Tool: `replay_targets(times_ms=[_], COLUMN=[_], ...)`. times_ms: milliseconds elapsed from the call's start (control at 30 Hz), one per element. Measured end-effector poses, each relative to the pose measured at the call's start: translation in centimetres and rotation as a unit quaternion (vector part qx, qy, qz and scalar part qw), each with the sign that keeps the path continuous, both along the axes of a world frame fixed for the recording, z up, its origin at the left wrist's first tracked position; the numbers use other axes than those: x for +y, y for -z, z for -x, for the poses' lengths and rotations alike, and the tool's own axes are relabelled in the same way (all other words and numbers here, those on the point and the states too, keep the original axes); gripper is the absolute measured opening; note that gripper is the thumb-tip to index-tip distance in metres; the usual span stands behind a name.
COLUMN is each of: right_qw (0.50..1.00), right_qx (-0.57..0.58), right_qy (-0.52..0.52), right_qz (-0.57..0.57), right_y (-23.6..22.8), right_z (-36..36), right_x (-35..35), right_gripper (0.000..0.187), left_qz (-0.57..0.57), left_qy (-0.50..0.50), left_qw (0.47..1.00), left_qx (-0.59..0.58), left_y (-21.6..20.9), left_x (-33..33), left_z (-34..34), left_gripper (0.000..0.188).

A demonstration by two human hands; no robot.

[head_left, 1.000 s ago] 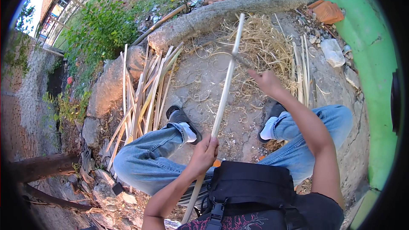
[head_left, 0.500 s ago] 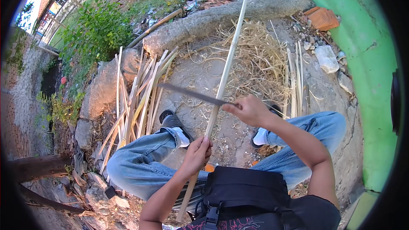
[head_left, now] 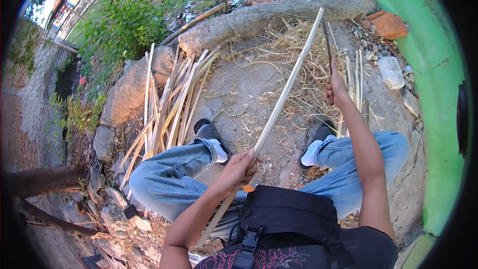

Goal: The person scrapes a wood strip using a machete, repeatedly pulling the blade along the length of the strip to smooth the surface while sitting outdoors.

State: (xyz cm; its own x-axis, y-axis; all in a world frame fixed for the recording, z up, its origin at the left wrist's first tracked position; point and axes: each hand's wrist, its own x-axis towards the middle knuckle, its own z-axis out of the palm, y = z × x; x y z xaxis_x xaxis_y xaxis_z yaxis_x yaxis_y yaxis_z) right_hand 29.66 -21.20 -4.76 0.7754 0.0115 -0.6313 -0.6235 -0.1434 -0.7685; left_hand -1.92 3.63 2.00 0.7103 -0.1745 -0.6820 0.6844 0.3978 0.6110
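Observation:
A long pale bamboo strip [head_left: 285, 97] slants away from me, its near end passing under my left forearm. My left hand [head_left: 240, 170] is closed around it near my lap. Out to the right, my right hand [head_left: 336, 85] grips a knife by its handle. The long, narrow dark blade of the knife [head_left: 327, 41] points away from me, beside the strip's far end and apart from it. Curly shavings [head_left: 279, 60] lie heaped on the ground beyond my feet.
A bundle of cut strips [head_left: 174, 97] leans by a rough stone kerb [head_left: 259, 20] on the left. More strips [head_left: 359, 77] lie on the right. A green wall [head_left: 438, 119] bounds the right side. An orange piece of rubble [head_left: 389, 25] and a whitish block [head_left: 391, 72] sit near it.
My right hand has swung forward and right, lifting the knife off the strip and turning its blade from leftward to away from me. The strip's far end has shifted right.

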Motion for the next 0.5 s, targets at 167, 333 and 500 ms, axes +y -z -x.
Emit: replay_targets(times_ms=[167,333,500], right_qw=[0.993,0.98,0.956], right_qx=[0.001,-0.068,-0.032], right_qy=[-0.04,-0.164,-0.268], right_qz=[-0.108,-0.092,-0.114], right_y=[-5.6,-8.6,-10.4], right_z=[5.1,10.1,14.7], right_x=[3.5,5.6,6.1], right_gripper=[0.059,0.046,0.041], left_qz=[0.093,0.107,0.043], left_qy=[-0.051,-0.093,-0.093], left_qw=[0.993,0.988,0.986], left_qx=[-0.05,-0.068,-0.133], left_y=[-1.3,-2.1,-2.5], left_x=[1.2,1.8,1.9], left_z=[-2.1,-3.5,-4.8], left_gripper=[0.036,0.033,0.034])
